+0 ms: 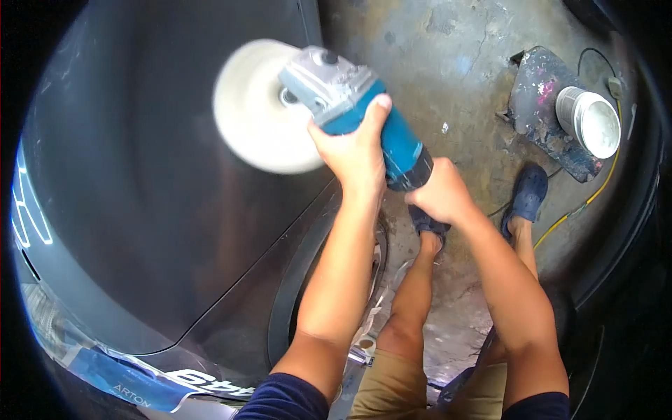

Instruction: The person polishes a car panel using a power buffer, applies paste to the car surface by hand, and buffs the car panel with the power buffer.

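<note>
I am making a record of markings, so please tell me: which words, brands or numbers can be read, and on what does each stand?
"ARTON": on the blue sheet, lower left; the line above is too small.
Large white characters beside it: distorted, not surely readable.
White tub: label print too small.
Power tool: nothing readable.

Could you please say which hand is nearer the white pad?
The left hand, gripping the polisher near its metal head; the right hand holds its rear end.
</note>
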Motion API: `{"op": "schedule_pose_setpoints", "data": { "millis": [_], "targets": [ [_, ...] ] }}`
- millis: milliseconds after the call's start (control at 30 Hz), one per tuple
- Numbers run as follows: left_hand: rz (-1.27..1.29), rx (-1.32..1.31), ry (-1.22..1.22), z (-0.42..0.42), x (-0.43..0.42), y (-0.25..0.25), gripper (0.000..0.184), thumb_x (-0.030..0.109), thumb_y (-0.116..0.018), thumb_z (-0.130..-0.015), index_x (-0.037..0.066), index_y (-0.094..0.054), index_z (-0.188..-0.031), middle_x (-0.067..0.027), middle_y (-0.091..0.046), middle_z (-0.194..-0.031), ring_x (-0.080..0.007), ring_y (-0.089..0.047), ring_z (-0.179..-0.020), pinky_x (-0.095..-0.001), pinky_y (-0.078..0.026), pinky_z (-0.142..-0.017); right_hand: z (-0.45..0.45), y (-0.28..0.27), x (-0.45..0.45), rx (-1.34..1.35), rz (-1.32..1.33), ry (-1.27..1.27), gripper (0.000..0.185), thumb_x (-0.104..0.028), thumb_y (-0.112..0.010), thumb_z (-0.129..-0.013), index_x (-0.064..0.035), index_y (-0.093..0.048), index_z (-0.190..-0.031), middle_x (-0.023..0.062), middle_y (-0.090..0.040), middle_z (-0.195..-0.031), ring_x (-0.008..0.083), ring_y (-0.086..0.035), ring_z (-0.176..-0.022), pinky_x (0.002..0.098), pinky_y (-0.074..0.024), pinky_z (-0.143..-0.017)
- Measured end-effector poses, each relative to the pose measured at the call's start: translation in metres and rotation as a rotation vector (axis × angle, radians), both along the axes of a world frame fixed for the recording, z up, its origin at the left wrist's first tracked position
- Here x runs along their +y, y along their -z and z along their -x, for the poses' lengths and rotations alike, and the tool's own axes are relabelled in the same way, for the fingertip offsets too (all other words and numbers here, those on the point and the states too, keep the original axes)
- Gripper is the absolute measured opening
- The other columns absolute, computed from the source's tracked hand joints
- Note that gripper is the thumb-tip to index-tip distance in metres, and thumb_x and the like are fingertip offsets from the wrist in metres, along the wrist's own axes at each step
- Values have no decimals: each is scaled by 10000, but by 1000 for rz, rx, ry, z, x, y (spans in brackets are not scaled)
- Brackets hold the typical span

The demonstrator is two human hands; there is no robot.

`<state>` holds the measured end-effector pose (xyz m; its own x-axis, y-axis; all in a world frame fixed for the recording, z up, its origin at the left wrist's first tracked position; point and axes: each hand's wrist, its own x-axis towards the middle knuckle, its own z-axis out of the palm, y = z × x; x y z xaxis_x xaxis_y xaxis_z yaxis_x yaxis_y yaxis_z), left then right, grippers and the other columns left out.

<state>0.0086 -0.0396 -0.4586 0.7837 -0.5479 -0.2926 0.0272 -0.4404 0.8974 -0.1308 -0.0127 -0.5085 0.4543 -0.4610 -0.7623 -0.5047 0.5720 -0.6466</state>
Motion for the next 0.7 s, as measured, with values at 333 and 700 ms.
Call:
{"op": "schedule_pose_setpoints", "data": {
  "millis": [333, 700],
  "targets": [
    [-112, -82, -14, 9, 70, -10, 934, 253, -993, -756, -36, -421, -1436, -172, -595, -1312, -263, -606, -1195, -425, -475, -1095, 9, 0, 75, -116, -40, 100, 286, -168, -810, -701, 38, -746, -890, 309, -738, -883, 444, -770, -893, 459, -599, -801],
    [-229, -58, -115, 55, 194, -32, 859, 224, -951, -765, 11, -475, -1448, -127, -633, -1310, -250, -640, -1173, -411, -488, -1088, 60, -24, 180, -82, -187, -97, 318, -236, -858, -764, -26, -766, -984, 269, -760, -917, 445, -769, -915, 480, -591, -789]
  ]
}}
